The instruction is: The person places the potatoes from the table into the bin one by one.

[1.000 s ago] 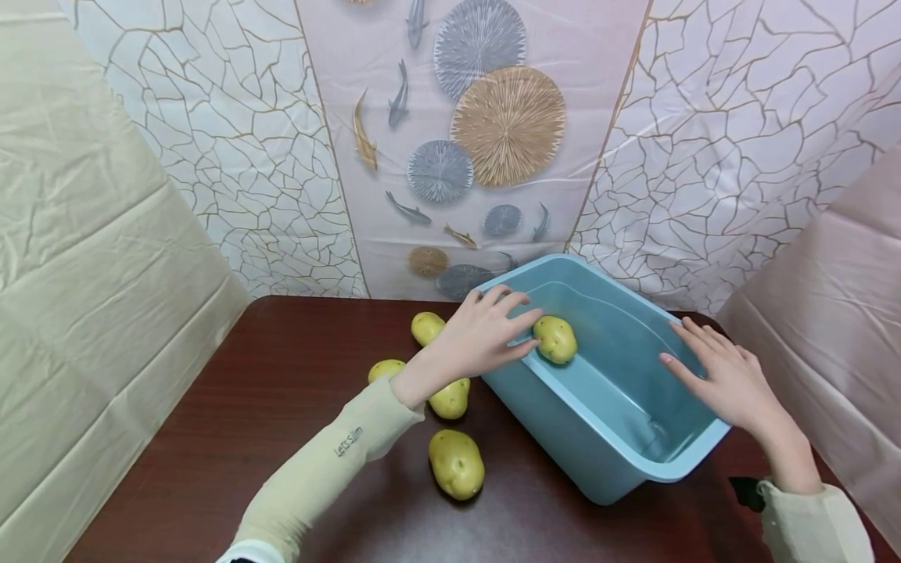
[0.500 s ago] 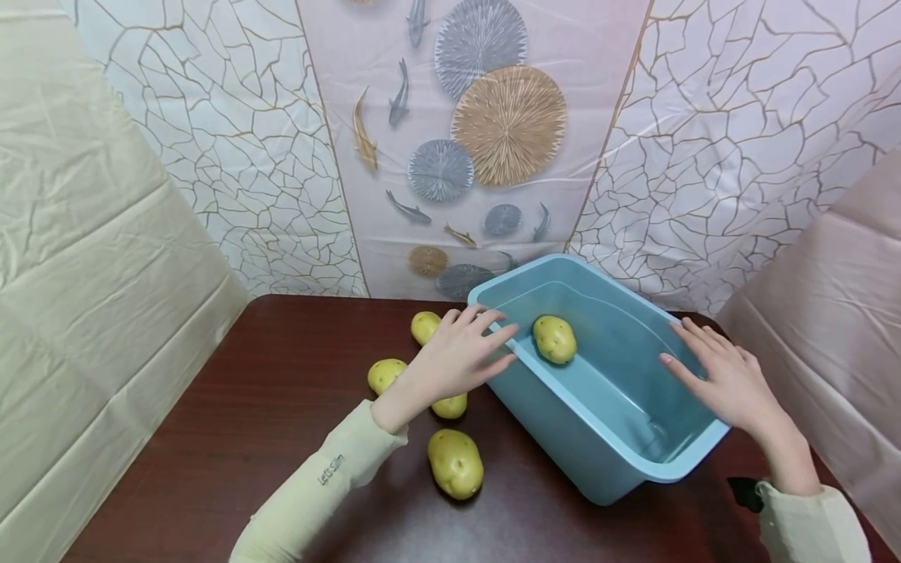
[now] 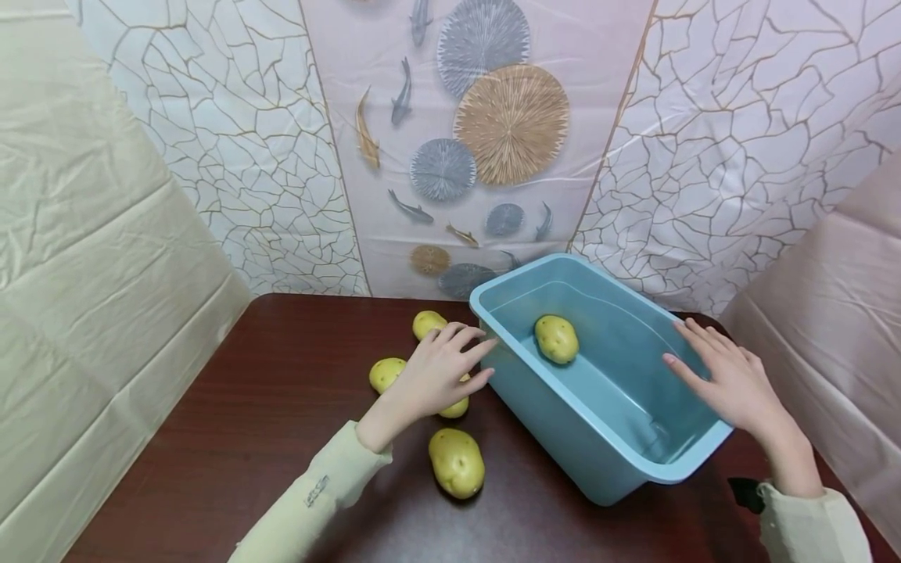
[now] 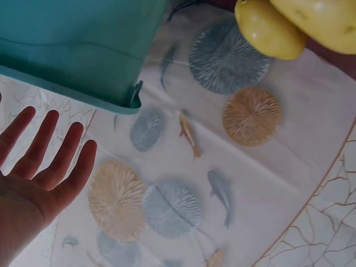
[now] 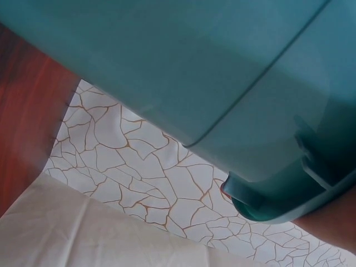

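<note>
A blue plastic tub (image 3: 633, 461) sits on the dark wooden table (image 3: 281, 407) with one yellow potato (image 3: 557, 338) inside it. My left hand (image 3: 439, 367) hovers open, fingers straight, just left of the tub above a potato (image 3: 456, 407) on the table, holding nothing. In the left wrist view the left hand (image 4: 39, 172) shows spread fingers beside the tub (image 4: 78, 50). My right hand (image 3: 725, 375) rests flat, fingers extended, on the tub's right rim. Three more potatoes lie on the table: one (image 3: 428, 323) at the back, one (image 3: 386, 373) to the left, one (image 3: 457, 463) in front.
A patterned wall covering (image 3: 493, 141) rises behind the table. Cloth drapes hang on the left (image 3: 91, 274) and right (image 3: 831, 297). The right wrist view shows only the tub's underside (image 5: 211, 83) and rim close up.
My left hand has let go of the potato inside the tub and drawn back left over the rim to above the potatoes on the table. The right hand has not moved.
</note>
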